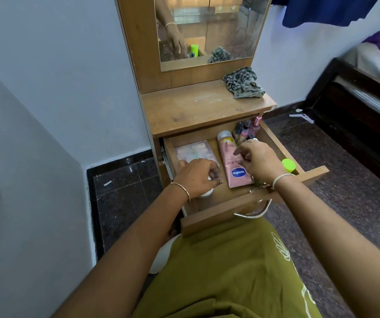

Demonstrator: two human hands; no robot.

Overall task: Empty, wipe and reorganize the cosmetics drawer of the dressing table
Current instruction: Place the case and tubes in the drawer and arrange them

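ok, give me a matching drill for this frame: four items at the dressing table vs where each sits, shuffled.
Items
1. crumpled cloth
2. pink Vaseline tube
3. nail polish bottles
4. green-capped container

Places
A. upright in the far right corner of the drawer
B. on the tabletop, below the mirror
C. by the drawer's right wall, toward its front
D. lying flat mid-drawer

Pairs: 1-B, 2-D, 3-A, 4-C

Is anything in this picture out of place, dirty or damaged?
Yes. A crumpled cloth lies at the back right of the tabletop, which shows pale specks and scuffs; paper scraps lie on the floor to its right.
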